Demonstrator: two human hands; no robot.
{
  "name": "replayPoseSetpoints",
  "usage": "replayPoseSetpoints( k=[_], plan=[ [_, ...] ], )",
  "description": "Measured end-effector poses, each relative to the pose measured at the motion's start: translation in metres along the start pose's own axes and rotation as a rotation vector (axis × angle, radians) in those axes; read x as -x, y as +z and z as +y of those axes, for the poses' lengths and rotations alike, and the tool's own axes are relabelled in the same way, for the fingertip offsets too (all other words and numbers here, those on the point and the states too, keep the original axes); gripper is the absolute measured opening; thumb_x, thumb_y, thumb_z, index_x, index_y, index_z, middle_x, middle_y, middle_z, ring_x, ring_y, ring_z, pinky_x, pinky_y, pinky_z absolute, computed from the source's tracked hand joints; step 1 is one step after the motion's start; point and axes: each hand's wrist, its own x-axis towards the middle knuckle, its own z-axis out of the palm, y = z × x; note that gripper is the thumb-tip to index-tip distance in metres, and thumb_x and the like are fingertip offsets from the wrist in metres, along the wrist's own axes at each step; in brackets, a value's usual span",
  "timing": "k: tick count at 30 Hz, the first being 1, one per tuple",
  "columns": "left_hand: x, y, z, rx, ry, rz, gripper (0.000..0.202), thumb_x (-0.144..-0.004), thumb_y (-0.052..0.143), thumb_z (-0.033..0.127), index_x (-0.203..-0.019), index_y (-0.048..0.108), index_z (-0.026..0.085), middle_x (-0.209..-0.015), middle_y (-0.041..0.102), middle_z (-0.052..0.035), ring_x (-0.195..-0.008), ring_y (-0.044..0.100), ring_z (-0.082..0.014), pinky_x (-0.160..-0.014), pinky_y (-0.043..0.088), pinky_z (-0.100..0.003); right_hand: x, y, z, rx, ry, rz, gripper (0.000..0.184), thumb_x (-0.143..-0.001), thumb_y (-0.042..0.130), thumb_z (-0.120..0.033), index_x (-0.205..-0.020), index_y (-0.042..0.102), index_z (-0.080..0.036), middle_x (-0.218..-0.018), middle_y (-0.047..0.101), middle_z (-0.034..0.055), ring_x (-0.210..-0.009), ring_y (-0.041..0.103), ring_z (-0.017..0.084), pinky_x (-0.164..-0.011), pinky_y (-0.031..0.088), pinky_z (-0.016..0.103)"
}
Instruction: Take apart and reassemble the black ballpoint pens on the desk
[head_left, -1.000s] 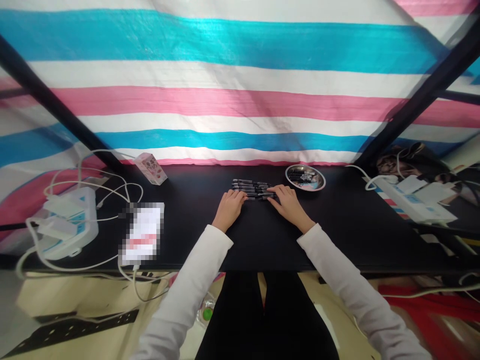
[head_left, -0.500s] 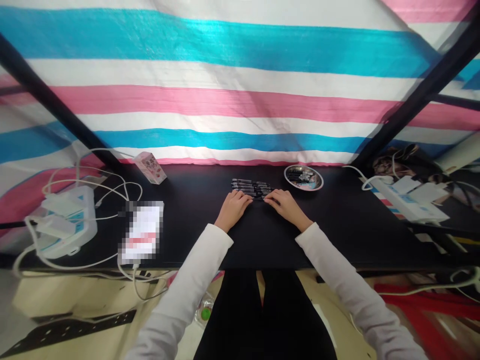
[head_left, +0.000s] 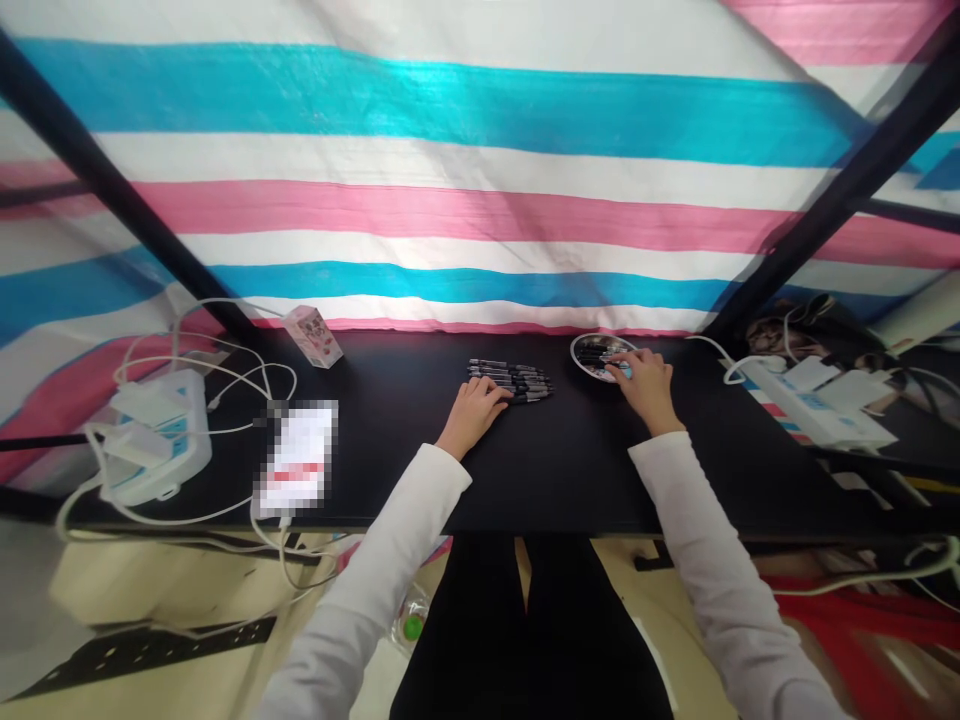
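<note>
My left hand (head_left: 474,415) lies palm down on the black table (head_left: 570,480), fingers lightly curled and open, with nothing gripped. Its fingertips touch the end of a tidy group of black pens (head_left: 511,381), which lie side by side just ahead of that hand and to its right. My right hand (head_left: 645,385) is well apart from that group, arched over the rim of a round steel dish (head_left: 600,358) that sits just ahead of it and to its left, with more pens lying inside. Whether this hand has hold of a pen I cannot tell — the fingers are right over the dish and the detail is too small. Well to the left of my left hand are a small pink box (head_left: 313,337), a pixelated white rectangle (head_left: 298,458) and a white power strip (head_left: 157,440) trailing cables — a second power strip (head_left: 810,408) lies to the right of my right hand
</note>
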Motion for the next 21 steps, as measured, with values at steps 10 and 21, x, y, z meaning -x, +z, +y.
replayPoseSetpoints(
  k=[10,21],
  plan=[
    [-0.005,0.000,0.002,-0.054,-0.047,-0.038,0.014,-0.090,0.046,0.027,-0.090,0.059,0.021,-0.089,0.057,-0.0043,-0.088,0.048,-0.0195,-0.076,0.034,-0.033,0.020,0.024,-0.088,-0.184,-0.364,-0.291,0.019,-0.088,0.047,-0.029,-0.091,0.065,-0.021,-0.086,0.058,0.0069,-0.083,0.052,0.021,-0.076,0.036,0.034],
    [0.117,-0.064,0.059,0.294,-0.368,0.310,0.020,-0.089,0.039,0.019,-0.094,0.057,0.027,-0.091,0.061,-0.0035,-0.089,0.055,-0.0190,-0.080,0.045,-0.037,0.136,-0.089,-0.074,-0.494,0.120,0.059,0.018,-0.087,0.043,-0.031,-0.099,0.057,-0.031,-0.093,0.061,0.0066,-0.085,0.059,0.024,-0.076,0.047,0.042]
  ],
)
